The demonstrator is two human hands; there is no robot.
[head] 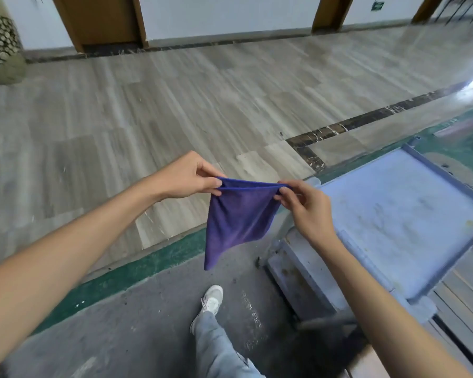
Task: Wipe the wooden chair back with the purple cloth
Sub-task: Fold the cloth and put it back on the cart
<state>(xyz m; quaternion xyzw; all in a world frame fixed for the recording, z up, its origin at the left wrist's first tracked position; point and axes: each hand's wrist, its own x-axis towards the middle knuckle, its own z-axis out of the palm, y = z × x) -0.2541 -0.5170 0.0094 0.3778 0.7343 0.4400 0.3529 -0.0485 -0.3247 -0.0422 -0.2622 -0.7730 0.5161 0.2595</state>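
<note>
between both hands | purple cloth (238,216) hangs | fingers (215,184) pinch top edge

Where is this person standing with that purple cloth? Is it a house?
Probably not a house: more likely a big hall or lobby. The shiny pale tiled floor stretches wide, brown wooden door frames line a white wall, and a small green sign hangs there. A scuffed pale blue metal platform suggests a work area.

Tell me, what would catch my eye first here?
A purple cloth hangs mid-frame, pinched at its top edge between the left hand and the right hand. To the right stands a pale blue metal table; below, a white sneaker steps on grey floor.
</note>
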